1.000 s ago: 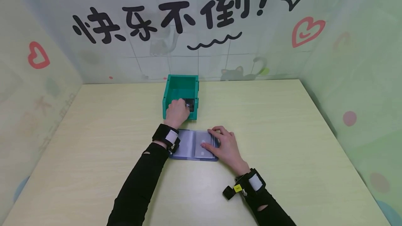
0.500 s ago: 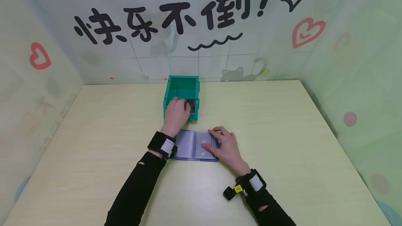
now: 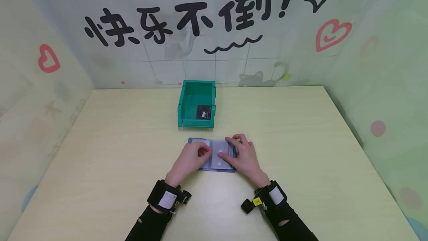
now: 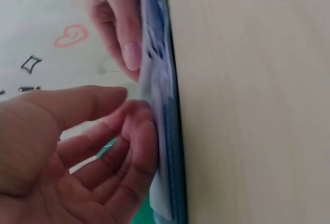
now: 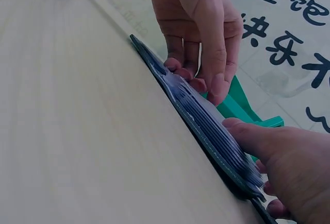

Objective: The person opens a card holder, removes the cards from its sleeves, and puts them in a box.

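A small card holder (image 3: 206, 165) with a blue cover lies opened flat on the table, its clear pocket pages showing. My right hand (image 3: 243, 156) holds its right side, the thumb on the top page and the other fingers at the outer edge. Over the left page is my left hand (image 3: 191, 159), its fingers loosely curled and the fingertips at the pages near the fold. Nothing shows between the left thumb (image 4: 108, 100) and fingers. In the right wrist view, the holder's many layered pages (image 5: 216, 123) appear edge-on.
Behind the holder stands a green bin (image 3: 195, 123), with a black card (image 3: 203, 112) marked "Vip" lying inside at its front right. The pale wooden table (image 3: 284, 122) ends at a printed backdrop (image 3: 150, 66) with walls on both sides.
My left hand has come out of the green bin and back toward me to the card holder's left page. The black card in the bin is now uncovered. My right hand stays on the holder.
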`<state>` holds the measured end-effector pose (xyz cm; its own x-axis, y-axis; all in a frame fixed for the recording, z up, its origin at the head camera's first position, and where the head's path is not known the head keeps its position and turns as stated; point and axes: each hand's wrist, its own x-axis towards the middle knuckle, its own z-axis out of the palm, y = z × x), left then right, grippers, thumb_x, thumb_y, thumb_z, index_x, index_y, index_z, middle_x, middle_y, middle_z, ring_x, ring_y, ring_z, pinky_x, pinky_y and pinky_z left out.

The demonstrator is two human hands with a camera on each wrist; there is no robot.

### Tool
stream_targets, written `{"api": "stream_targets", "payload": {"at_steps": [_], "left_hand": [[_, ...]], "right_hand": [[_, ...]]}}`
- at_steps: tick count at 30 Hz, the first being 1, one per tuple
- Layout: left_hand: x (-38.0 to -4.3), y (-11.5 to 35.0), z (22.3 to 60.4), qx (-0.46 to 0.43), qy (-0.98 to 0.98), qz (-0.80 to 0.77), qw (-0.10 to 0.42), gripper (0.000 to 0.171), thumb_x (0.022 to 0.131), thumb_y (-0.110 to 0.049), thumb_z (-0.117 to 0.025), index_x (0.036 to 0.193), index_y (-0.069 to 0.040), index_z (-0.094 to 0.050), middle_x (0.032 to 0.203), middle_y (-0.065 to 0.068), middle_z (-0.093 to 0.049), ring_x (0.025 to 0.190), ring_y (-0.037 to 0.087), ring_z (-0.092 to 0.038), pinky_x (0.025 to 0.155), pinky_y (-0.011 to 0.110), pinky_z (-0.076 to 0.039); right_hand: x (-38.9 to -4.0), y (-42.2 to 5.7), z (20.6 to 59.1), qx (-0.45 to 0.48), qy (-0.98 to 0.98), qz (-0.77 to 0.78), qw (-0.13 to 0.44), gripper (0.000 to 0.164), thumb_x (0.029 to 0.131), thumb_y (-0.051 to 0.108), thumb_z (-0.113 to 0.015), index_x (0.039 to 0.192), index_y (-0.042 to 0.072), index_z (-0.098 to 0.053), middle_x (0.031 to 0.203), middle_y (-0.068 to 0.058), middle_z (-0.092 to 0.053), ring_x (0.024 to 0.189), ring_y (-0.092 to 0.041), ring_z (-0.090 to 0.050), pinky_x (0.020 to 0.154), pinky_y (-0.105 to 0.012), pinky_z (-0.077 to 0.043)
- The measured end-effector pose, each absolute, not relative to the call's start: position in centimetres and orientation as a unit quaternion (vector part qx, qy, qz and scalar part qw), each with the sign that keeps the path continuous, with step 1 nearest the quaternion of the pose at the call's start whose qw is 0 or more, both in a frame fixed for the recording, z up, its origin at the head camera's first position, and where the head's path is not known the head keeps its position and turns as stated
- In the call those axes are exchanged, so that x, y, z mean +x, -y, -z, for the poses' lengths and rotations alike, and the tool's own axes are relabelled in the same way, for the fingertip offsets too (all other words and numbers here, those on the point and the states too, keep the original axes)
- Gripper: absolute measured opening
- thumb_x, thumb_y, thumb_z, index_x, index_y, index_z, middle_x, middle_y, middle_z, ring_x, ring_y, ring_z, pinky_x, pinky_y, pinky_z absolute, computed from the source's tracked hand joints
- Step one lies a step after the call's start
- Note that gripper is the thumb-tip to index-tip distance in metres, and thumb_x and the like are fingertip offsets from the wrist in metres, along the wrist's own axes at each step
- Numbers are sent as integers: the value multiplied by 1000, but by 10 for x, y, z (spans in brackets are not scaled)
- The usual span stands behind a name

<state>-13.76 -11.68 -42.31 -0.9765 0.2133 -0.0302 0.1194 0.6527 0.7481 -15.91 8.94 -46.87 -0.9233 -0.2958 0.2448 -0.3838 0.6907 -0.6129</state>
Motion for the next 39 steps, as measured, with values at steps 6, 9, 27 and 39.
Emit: {"api": "stream_targets", "payload": {"at_steps": [6,9,27,39], "left_hand": [[-136,119,430,84,-890,-440,87,12,88,-7,-75,99,-2,-73,81,4,-68,71,11,-58,66,21,-49],[-135,121,430,72,-882,-454,100,16,86,-7,-78,100,-2,-73,81,4,-67,71,12,-57,65,21,-49],[-137,121,440,54,-882,-460,85,13,95,-13,-69,102,-3,-75,89,7,-72,76,12,-58,68,22,-48],[-141,128,441,55,-869,-480,107,35,104,-34,-56,92,-7,-74,83,6,-69,75,15,-57,69,26,-46]], "right_hand": [[-161,-88,469,165,913,-368,59,53,80,37,-85,122,11,-65,117,-12,-54,100,-27,-53,85,-37,-32],[-161,-87,470,157,911,-377,54,46,80,35,-85,111,10,-63,113,-12,-55,98,-26,-52,85,-37,-31],[-155,-85,476,236,842,-467,127,17,97,11,-62,91,5,-77,84,-8,-71,84,-24,-62,82,-34,-34],[-158,-94,476,322,836,-439,67,28,93,8,-62,118,1,-74,98,-10,-64,91,-22,-48,86,-35,-32]]}}
